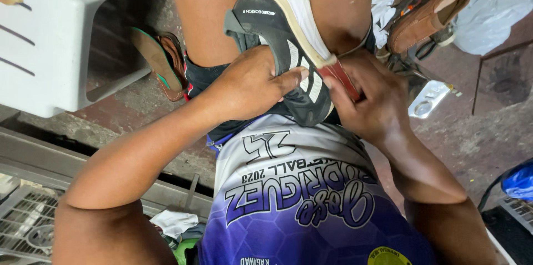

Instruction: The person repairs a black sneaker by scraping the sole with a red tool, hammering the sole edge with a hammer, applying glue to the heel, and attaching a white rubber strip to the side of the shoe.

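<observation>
A black sports shoe [277, 37] with white stripes and a white and tan sole rests between my knees, its toe end pointing toward my belly. My left hand [250, 84] grips the shoe's upper on the left side, thumb pressed across the stripes. Against the sole's edge on the right, my right hand [366, 95] pinches a small dark red piece [343, 76] at the toe. The shoe's far end is hidden between my legs.
A white plastic chair [50, 37] stands at the left with a flip-flop sandal [161, 62] under it. A brown leather shoe [427, 18], a white plastic bag [494, 12] and a small white tray [428, 98] lie on the concrete floor at the right.
</observation>
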